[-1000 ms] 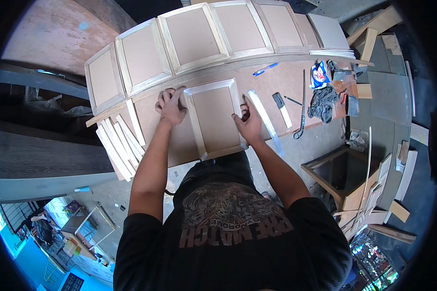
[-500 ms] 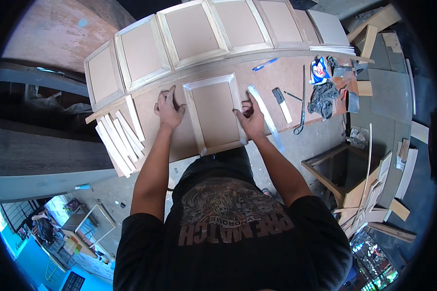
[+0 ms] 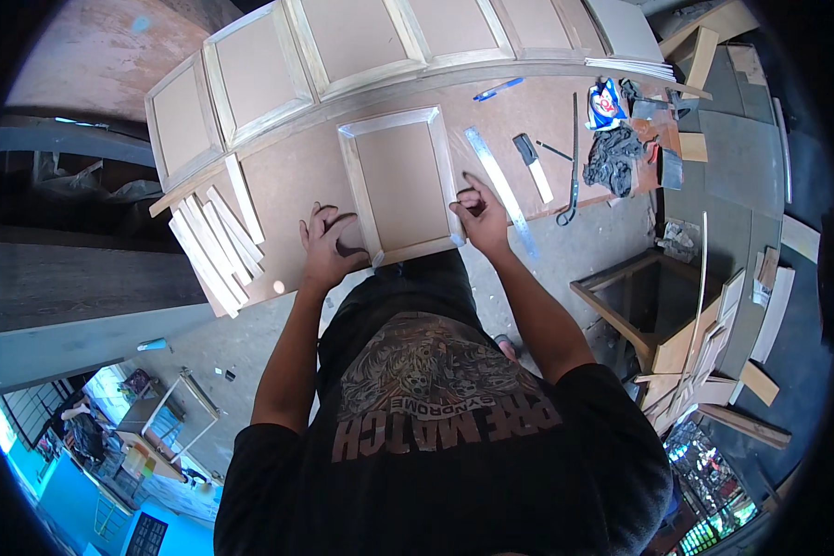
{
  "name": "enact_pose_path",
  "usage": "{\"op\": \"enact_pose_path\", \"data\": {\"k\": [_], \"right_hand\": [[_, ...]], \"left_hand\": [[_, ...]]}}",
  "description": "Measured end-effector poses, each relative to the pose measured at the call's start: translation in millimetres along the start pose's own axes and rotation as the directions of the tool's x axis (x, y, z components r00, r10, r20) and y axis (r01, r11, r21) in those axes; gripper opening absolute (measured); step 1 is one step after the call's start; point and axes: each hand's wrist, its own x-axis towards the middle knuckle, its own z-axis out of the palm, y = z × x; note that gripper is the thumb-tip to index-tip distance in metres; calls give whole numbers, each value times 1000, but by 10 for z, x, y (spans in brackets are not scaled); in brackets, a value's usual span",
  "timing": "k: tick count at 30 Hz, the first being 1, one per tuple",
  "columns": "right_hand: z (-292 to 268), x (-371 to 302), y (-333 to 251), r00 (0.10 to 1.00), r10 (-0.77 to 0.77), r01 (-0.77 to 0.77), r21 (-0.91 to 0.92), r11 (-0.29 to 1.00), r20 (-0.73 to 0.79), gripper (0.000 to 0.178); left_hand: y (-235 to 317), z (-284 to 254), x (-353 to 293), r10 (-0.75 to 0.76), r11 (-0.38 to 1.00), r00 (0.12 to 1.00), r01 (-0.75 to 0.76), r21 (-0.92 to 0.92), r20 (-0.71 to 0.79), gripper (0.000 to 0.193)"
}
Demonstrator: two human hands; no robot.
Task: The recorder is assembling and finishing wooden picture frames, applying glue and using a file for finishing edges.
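The wooden frame with a flat brown panel is lying on the desk, long sides running away from the person and near end right by the desk's front edge. Using that frame as the clock centre, with 12 at the far side:

The left hand is at 8 o'clock, half-curled but open, with a clear gap between thumb and fingers. Thumb is right by the frame's near left corner; can't tell if it's actually pressing. The right hand is at about 4, thumb up against the right side of the frame, other fingers loosely bent. Can't tell if that's a real grip or just a touch.

From 10 round to 1 there's a row of similar framed panels side by side. At 8 to 9, a bunch of pale wood strips near the desk's left end. Blue pen around 1:30. The long metal strip is at 3, just beside the right hand, and past it is a flat tool with a black end. Further out between 2 and 3: a dark bar with a hooked end, a blue and white packet and some crumpled black plastic. Off the desk at 4, a wooden box frame stands on the floor.
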Motion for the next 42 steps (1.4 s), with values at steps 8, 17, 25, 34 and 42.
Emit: {"op": "enact_pose_path", "data": {"k": [8, 17, 25, 34, 42], "right_hand": [[19, 2, 4, 1000, 24, -24, 44, 999, -6, 68], [34, 21, 74, 999, 42, -41, 89, 995, -10, 69], [29, 22, 107, 1000, -6, 7, 139, 990, -5, 70], [8, 21, 148, 1000, -13, 16, 99, 995, -27, 70], [30, -235, -538, 898, -439, 386, -534, 753, 30, 47]], "left_hand": [[-29, 33, 0, 22, 1000, 1000, -22, 21, 2, 81], [-75, 88, 5, 18, 996, 1000, -16, 83, -26, 82], [-81, 78, 19, -24, 999, 1000, 24, 41, 6, 84], [326, -79, -70, -99, 989, 972, 72, 129, 213, 140], [448, -77, -95, -116, 983, 962, 76, 167, 246, 147]]}}
